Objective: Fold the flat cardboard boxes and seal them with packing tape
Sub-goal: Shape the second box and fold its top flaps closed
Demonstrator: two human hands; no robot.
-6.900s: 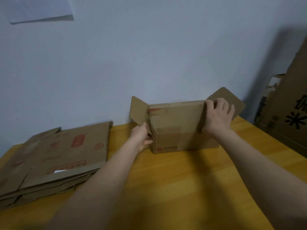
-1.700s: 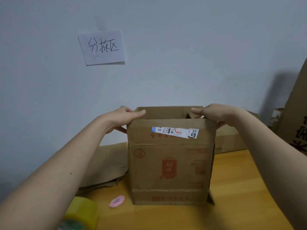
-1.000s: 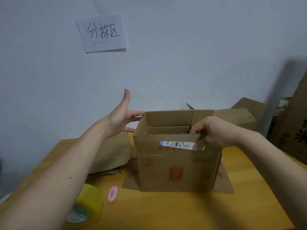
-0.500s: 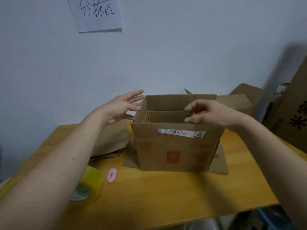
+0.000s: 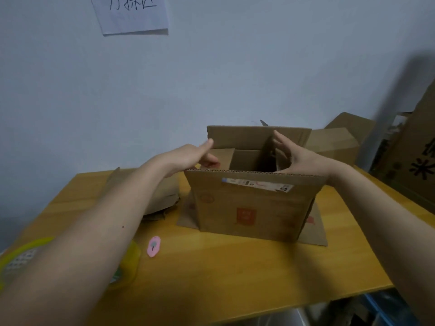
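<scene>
An upright brown cardboard box (image 5: 251,208) with a red logo and a white label strip stands on the yellow wooden table (image 5: 235,274), its top open. My left hand (image 5: 195,156) rests at the box's top left corner, fingers pressing the left side flap inward. My right hand (image 5: 294,158) is flat with fingers spread against the right side flap, inside the opening. A yellowish roll of packing tape (image 5: 127,262) lies at the near left, mostly hidden by my left forearm.
A small pink cutter (image 5: 153,246) lies beside the tape. Flat cardboard (image 5: 164,196) is piled behind my left arm. Another folded box (image 5: 334,147) sits at the back right, large cartons (image 5: 419,161) stand at the right. A paper sign (image 5: 134,12) hangs on the wall.
Both hands have moved down onto the box's side flaps, the left from beside the box to its corner, the right from the near rim into the opening. The view tilted downward.
</scene>
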